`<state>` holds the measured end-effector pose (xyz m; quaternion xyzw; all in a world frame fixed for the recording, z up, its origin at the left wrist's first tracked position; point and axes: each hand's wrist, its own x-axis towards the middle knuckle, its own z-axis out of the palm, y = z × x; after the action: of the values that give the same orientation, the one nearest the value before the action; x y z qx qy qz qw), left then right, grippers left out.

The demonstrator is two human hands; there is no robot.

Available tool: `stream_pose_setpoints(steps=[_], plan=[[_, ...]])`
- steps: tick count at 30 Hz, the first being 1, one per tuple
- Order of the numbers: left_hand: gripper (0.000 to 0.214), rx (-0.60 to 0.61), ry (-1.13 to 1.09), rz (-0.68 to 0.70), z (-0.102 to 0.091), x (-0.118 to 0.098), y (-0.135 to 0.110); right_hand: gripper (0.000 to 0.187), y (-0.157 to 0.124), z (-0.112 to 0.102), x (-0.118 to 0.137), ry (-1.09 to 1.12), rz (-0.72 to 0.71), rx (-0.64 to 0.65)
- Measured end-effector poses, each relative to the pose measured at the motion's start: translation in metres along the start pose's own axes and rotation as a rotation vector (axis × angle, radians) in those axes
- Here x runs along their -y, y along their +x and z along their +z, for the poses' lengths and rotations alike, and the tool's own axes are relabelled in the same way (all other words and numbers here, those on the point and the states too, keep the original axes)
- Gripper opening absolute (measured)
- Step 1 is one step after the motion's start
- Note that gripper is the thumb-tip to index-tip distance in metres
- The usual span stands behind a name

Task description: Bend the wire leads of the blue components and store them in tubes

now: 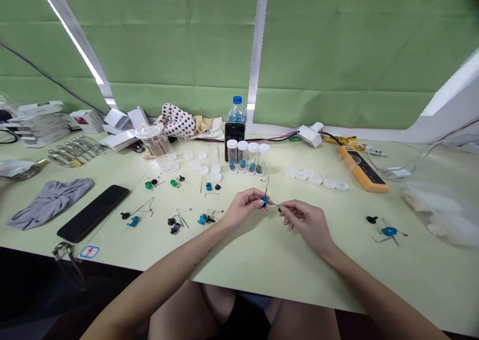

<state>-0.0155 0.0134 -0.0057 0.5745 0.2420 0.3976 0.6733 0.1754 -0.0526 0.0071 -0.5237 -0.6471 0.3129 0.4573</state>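
Note:
My left hand (245, 206) pinches a small round blue part (264, 201) between thumb and fingers, above the middle of the table. A thin bent metal wire (267, 184) rises from that part. My right hand (305, 223) is closed at the fingertips on a thin rod with a black end (279, 209), which reaches left to the blue part. Whether the rod goes into the part or only touches it, I cannot tell. Behind my hands stand several clear tubes with white caps (242, 156), holding blue and dark parts.
Small sets lie about: green parts (174, 183), a blue clip (133, 222), a blue part with wires (389, 231). Loose white caps (315, 179), an orange multimeter (362, 169), a black phone (93, 213), a grey cloth (50, 203) and a water bottle (237, 111) are around them.

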Motion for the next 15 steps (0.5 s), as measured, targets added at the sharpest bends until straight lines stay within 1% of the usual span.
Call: stream_pose_setpoints(steps=[7,11,15], plan=[[0.025,0.011,0.021,0.008,-0.0017,0.0016,0.0003,0.019,-0.0015,0.0000,-0.0001,-0.108,-0.088,-0.004],[0.026,0.005,0.030,0.002,-0.0013,0.0007,0.0005,0.017,-0.0032,-0.0006,-0.0012,-0.205,-0.145,-0.002],[0.025,-0.010,0.029,-0.001,-0.0012,0.0018,0.0004,0.017,-0.0047,-0.0014,-0.0044,-0.405,-0.311,-0.012]])
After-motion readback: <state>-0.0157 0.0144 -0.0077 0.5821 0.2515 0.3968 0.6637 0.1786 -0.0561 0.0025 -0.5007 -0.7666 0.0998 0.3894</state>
